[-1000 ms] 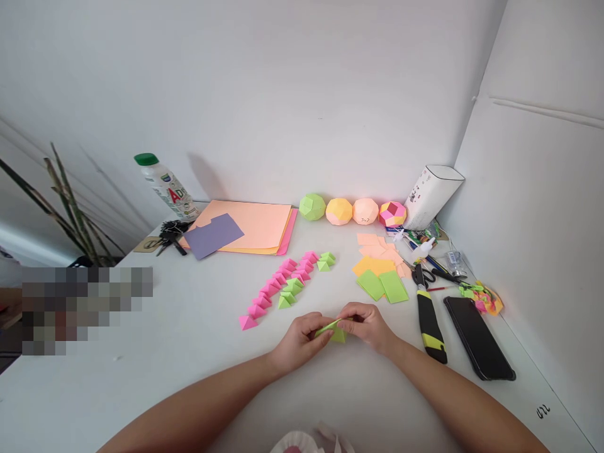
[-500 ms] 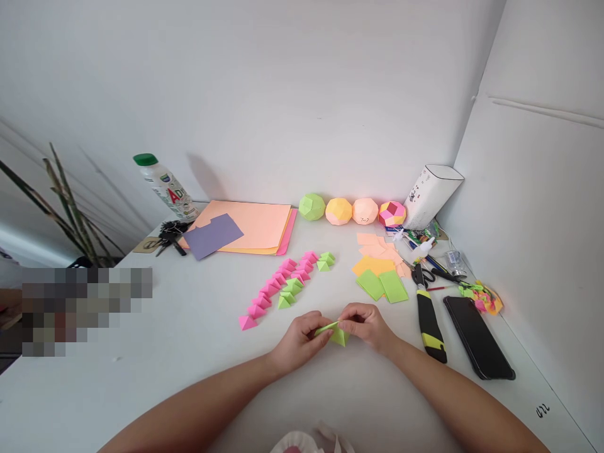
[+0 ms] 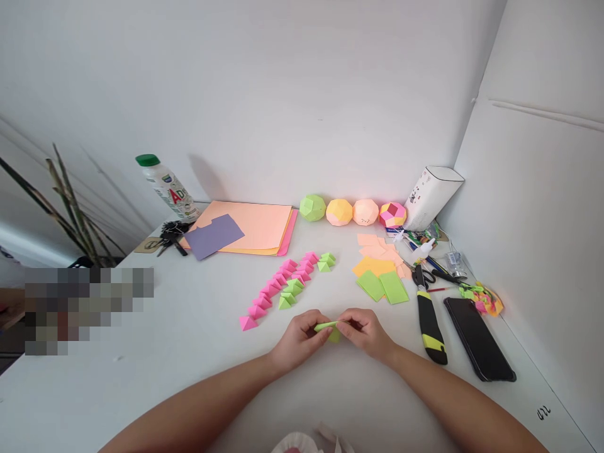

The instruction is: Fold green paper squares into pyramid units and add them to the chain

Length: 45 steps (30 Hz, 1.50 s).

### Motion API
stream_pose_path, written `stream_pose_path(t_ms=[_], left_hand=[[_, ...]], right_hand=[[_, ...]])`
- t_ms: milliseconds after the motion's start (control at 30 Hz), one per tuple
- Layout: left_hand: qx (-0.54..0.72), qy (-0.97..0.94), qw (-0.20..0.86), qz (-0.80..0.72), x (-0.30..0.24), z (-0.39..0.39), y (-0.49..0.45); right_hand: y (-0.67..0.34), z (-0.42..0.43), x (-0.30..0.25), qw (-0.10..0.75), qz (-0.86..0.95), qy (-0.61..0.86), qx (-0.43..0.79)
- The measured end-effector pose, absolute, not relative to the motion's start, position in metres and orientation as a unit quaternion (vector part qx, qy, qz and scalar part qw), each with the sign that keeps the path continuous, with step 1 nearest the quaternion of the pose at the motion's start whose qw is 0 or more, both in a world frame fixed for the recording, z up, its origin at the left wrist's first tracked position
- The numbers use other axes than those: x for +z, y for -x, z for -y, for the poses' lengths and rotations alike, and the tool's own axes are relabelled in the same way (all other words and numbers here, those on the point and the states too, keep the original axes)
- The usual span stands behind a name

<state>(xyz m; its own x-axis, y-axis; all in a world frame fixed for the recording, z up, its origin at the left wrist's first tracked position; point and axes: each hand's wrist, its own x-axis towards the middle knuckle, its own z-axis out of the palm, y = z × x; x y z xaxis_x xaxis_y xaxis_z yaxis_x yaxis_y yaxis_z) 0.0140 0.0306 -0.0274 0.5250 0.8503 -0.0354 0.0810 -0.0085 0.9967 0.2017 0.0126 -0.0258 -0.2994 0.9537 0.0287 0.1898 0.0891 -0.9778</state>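
My left hand (image 3: 302, 340) and my right hand (image 3: 365, 331) meet low over the white table (image 3: 179, 340), both pinching a small folded green paper piece (image 3: 329, 328). Their fingers are curled and pressed on it from either side, so most of the piece is hidden. Just beyond the hands lies a diagonal row of folded pink paper units (image 3: 276, 284) with a few green paper units (image 3: 289, 294) beside it. To the right of those, flat green paper squares (image 3: 383, 286) and orange paper squares (image 3: 377, 251) are laid out.
Paper balls (image 3: 352, 211) line the back wall beside a white box (image 3: 431, 196). Coloured sheets (image 3: 245, 228), keys (image 3: 170, 234) and a bottle (image 3: 167, 185) sit back left. A utility knife (image 3: 431, 327), phone (image 3: 479, 338), scissors (image 3: 422, 275) and paper scraps (image 3: 481, 297) lie right.
The hands have closed in a little round the green piece, which now shows less between the fingers. Nothing else on the table has moved.
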Motion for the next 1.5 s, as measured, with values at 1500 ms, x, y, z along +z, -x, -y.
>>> stream_pose_path(t_ms=[1500], left_hand=[[0.342, -0.525, 0.659, -0.416, -0.038, -0.033, -0.018]], right_hand=[[-0.199, -0.011, -0.041, 0.413, 0.618, 0.456, 0.488]])
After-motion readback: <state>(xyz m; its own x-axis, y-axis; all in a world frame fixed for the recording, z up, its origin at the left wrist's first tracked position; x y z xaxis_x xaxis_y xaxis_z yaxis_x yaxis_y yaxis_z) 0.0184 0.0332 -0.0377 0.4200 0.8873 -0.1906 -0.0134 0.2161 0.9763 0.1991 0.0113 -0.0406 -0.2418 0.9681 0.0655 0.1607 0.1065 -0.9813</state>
